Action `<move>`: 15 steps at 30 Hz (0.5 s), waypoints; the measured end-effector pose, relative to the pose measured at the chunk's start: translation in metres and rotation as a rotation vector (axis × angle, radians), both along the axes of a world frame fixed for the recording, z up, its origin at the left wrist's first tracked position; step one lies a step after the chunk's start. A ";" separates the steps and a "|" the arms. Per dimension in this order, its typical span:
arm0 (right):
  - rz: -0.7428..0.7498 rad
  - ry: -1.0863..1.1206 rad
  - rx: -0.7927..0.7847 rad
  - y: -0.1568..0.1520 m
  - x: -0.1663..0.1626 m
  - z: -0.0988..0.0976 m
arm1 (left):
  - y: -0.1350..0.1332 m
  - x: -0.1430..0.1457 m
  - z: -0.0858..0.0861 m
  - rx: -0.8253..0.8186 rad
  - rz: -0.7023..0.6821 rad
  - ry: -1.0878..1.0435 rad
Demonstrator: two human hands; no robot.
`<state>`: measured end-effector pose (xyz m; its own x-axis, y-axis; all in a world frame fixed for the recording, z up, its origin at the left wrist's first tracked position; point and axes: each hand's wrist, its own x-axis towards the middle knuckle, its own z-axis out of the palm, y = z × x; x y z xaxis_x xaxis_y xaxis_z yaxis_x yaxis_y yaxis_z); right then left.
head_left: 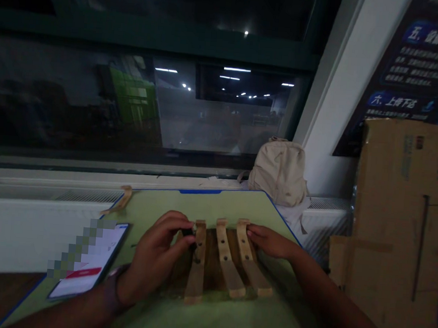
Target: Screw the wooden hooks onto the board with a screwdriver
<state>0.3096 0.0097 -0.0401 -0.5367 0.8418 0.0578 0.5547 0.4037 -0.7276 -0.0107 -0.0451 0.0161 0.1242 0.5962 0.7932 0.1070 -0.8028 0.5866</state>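
Note:
My left hand (161, 250) pinches a small black object (188, 232), its exact kind unclear, beside the upper part of the left curved wooden strip (195, 278). A middle wooden strip (228, 268) and a right wooden strip (251, 265) lie next to it, with dark round holes or screw heads in them. Under all three is a darker brown wooden board (212, 254), partly hidden. My right hand (269, 241) has its fingertips closed at the upper edge of the right strip; part of its grip is out of sight.
The green table mat (155, 199) has a blue edge. A phone or tablet (89, 275) lies on its left. Another curved wooden piece (123, 200) is at the far left corner. A beige backpack (279, 171) sits behind, and a large cardboard box (400, 213) stands at right.

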 end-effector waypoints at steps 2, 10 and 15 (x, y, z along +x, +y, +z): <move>0.004 0.009 -0.012 0.001 0.001 -0.001 | -0.001 0.000 0.000 -0.082 0.009 0.022; -0.011 0.024 -0.046 0.002 0.001 0.001 | -0.008 0.000 0.002 -0.222 -0.132 0.051; -0.022 0.028 -0.052 0.000 0.000 0.003 | -0.004 0.000 0.006 -0.026 -0.097 0.042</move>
<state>0.3097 0.0102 -0.0371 -0.5171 0.8554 0.0286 0.5418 0.3530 -0.7628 -0.0111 -0.0488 0.0216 0.2154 0.5998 0.7706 0.0543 -0.7953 0.6038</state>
